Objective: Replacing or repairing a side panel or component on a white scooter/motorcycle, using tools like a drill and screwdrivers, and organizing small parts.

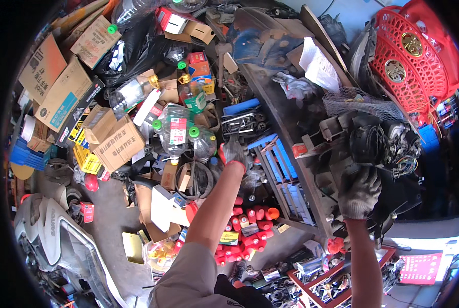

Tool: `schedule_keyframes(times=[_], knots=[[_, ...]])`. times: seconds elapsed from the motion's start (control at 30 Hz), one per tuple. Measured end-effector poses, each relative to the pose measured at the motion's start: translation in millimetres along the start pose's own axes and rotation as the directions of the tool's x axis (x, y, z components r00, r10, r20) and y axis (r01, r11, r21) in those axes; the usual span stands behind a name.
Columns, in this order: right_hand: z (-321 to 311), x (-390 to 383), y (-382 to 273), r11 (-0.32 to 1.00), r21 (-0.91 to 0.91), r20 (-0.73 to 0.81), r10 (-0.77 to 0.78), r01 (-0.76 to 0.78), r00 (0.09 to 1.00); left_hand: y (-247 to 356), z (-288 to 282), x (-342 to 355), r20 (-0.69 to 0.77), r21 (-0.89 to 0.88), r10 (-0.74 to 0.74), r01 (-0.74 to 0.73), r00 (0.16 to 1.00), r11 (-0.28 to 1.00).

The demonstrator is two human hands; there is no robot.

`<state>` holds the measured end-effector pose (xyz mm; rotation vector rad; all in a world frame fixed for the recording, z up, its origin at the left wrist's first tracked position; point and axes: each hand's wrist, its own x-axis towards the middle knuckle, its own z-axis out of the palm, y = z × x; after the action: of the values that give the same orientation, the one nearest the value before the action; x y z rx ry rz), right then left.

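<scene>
Left hand [234, 152]: grey work glove with red cuff, arm stretched forward and down into the heap. It lies at the near edge of a black metal part with bright bars [245, 122]; whether the fingers are closed on anything cannot be told, as the hand is seen from its back.

Right hand [359, 191]: grey knit glove, red cuff, fingers clenched on the lower left side of a black motor assembly [378, 146].

Black motor assembly: dark, bulky casing with a rounded housing, a loose bundle of coloured wires [406, 159] hanging at its right. It sits on the counter [291, 110], at its right-hand end, just above the right hand.

Surroundings: blue plastic crate [283, 169] stands between the two hands, against the counter's front edge. Clear plastic bottles with green caps [175, 131] lie just left of the left hand, cardboard boxes [114, 143] further left. Red-capped cans [250, 226] cluster on the floor below the left forearm. Red plastic basket [414, 56] stands beyond the assembly, top right. White netting [352, 102] lies just above the assembly.

Open room: little; clutter closes in on every side of both hands.
</scene>
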<state>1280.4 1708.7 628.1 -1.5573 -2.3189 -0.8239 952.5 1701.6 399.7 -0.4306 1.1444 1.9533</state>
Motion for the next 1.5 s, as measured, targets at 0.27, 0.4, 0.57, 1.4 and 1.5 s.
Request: schedule_keyframes(times=[0.27,0.4,0.57,1.4,1.5], knots=[[5,-1,5,0.999,-0.034,-0.021,0.014,-0.014,1.0,28,-95,-175,0.235,0.09,-0.112,0.094,0.965,0.992],[3,2,11,0.997,-0.078,-0.045,0.008,-0.011,0.999,40,-144,-258,0.228,0.145,-0.221,0.191,0.948,0.971],[-4,-22,9,0.98,0.176,0.061,0.077,-0.087,0.995,43,-196,-338,0.188,0.251,-0.258,0.208,0.947,0.945],[-165,-227,-136,0.548,0.829,0.311,-0.614,0.109,0.726,73,-285,-439,0.258,0.392,-0.336,0.22,0.906,0.893],[-153,-236,-134,0.444,0.771,-0.028,-0.692,0.457,0.721,75,-288,-439,0.248,0.419,-0.345,0.221,0.905,0.881]])
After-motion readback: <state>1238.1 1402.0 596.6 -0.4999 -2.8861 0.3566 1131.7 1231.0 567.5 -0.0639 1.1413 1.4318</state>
